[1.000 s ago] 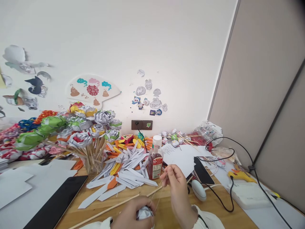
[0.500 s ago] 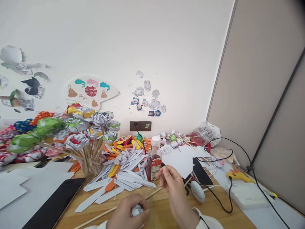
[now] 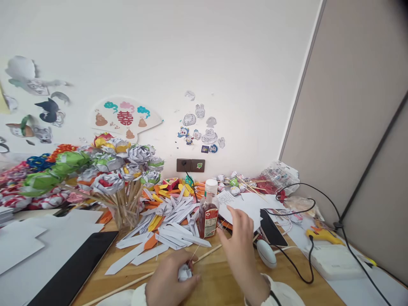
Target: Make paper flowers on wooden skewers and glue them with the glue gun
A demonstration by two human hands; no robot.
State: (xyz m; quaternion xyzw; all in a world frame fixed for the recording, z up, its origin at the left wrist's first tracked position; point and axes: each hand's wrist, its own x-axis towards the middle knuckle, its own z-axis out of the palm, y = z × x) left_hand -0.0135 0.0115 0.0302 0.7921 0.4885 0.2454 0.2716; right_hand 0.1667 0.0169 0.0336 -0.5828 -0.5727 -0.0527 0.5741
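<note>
My left hand [image 3: 167, 281] is at the bottom middle, closed around a small white paper ball [image 3: 184, 272] fixed on a long wooden stick [image 3: 205, 254] that lies across the wooden table [image 3: 219, 284]. My right hand [image 3: 239, 242] is lifted above the table just right of it, fingers stretched upward and apart from the thumb, holding nothing that I can make out. It is close to a small bottle of red liquid with a white cap [image 3: 208, 214]. A very thin strand seems to run from the ball toward my right hand.
A heap of folded white, yellow and orange paper strips [image 3: 172, 229] lies behind my hands. A glass jar [image 3: 126, 219] holds paper flowers [image 3: 111, 170] on sticks. A black tablet [image 3: 73, 272] lies left; a mouse [image 3: 265, 253], phone [image 3: 271, 227], yellow glue gun [image 3: 321, 236] and cables lie right.
My right hand has gone from a pinch to stretched fingers and moved slightly right and up. My left hand keeps its hold on the paper ball. The view shifted a little.
</note>
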